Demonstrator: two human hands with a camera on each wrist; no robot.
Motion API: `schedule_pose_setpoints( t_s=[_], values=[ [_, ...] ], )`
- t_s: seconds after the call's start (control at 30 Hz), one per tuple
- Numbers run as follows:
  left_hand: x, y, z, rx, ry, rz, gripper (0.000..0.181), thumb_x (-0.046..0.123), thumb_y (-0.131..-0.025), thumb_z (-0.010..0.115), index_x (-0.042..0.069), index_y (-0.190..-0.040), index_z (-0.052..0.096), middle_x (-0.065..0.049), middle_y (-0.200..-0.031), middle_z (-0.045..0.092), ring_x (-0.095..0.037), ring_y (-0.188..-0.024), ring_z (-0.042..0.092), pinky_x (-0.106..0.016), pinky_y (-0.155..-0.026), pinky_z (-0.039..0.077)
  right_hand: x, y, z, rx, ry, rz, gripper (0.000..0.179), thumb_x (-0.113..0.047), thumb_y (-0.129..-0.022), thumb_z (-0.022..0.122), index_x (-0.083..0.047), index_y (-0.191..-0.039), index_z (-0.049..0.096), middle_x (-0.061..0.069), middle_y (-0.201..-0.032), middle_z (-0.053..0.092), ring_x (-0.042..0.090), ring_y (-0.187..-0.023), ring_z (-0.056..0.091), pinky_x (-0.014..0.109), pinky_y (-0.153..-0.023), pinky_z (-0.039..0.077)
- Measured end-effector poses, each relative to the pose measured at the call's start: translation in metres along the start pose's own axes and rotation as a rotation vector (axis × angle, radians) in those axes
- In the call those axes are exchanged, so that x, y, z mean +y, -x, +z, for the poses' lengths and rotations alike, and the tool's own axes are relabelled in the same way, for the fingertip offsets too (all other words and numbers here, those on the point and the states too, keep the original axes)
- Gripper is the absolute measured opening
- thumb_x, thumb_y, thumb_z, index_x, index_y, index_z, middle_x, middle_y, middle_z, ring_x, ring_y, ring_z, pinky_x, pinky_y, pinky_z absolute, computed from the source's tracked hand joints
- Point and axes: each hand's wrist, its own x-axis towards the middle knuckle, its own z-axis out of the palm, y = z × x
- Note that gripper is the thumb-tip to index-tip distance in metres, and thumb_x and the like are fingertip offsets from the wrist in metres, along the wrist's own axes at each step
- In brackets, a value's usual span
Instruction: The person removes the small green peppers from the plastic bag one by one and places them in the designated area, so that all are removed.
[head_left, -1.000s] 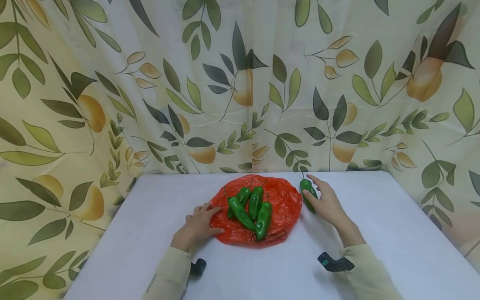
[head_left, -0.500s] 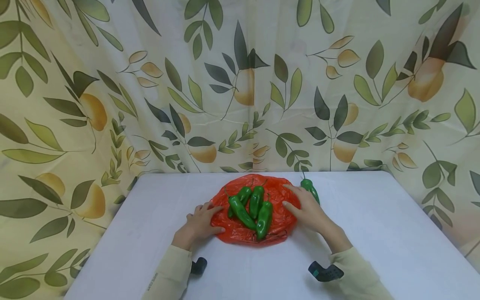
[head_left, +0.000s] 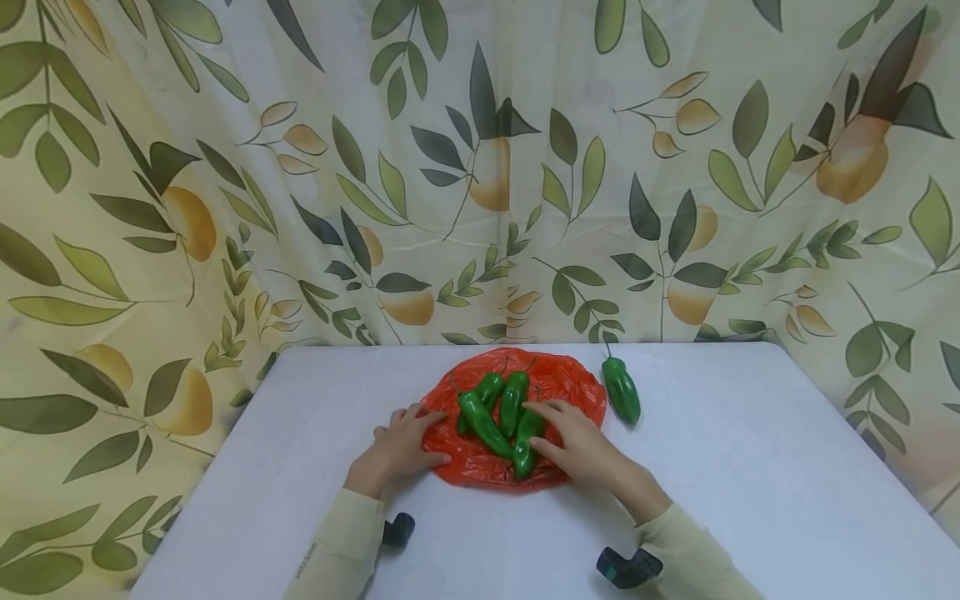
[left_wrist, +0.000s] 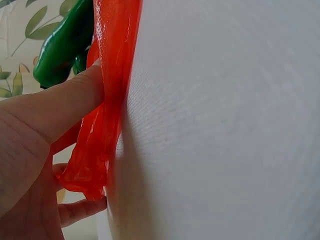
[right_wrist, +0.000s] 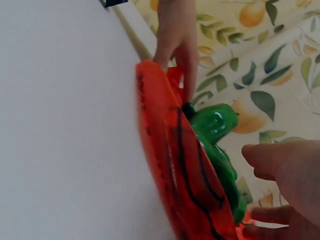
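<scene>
Several green chili peppers lie on a crumpled red plastic bag at the middle of the table. My left hand holds the bag's left edge; in the left wrist view the bunched plastic runs between its thumb and fingers. My right hand is over the bag's right part, thumb and forefinger spread about the front right pepper. A gap shows between thumb and peppers in the right wrist view. That hand partly hides the front right pepper in the head view.
Another green chili pepper lies alone on the white table, right of the bag. A leaf-and-fruit patterned curtain hangs behind the table's far edge. Black wrist cameras are worn on both sleeves.
My right hand has let go of the pepper right of the bag and moved left to the front right pepper on the bag. My left hand has stayed at the bag's edge.
</scene>
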Motion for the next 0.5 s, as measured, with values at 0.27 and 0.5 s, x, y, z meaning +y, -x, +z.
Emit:
schedule_pose_setpoints(
  t_s=[0.27,0.5],
  values=[
    [-0.003,-0.002,0.001,0.000,0.009,0.004,0.076,0.043,-0.082,0.082,0.028,-0.150,0.050,-0.011,-0.158,0.039,-0.039,-0.145,0.032,-0.077,-0.110,0.030,-0.006,0.000,0.012,-0.037,-0.027,0.034,0.060,-0.032,-0.095,0.071,-0.026,-0.150,0.049,0.024,-0.164,0.023,0.047,-0.143,0.041,0.065,-0.101,0.050],
    [-0.002,-0.001,0.001,0.007,0.014,0.013,0.076,0.043,-0.082,0.082,0.027,-0.149,0.051,-0.012,-0.157,0.040,-0.040,-0.143,0.033,-0.078,-0.109,0.031,-0.007,0.000,0.017,-0.068,-0.036,0.052,0.056,-0.035,-0.095,0.070,-0.024,-0.147,0.054,0.024,-0.165,0.022,0.046,-0.148,0.034,0.067,-0.107,0.044]
  ],
)
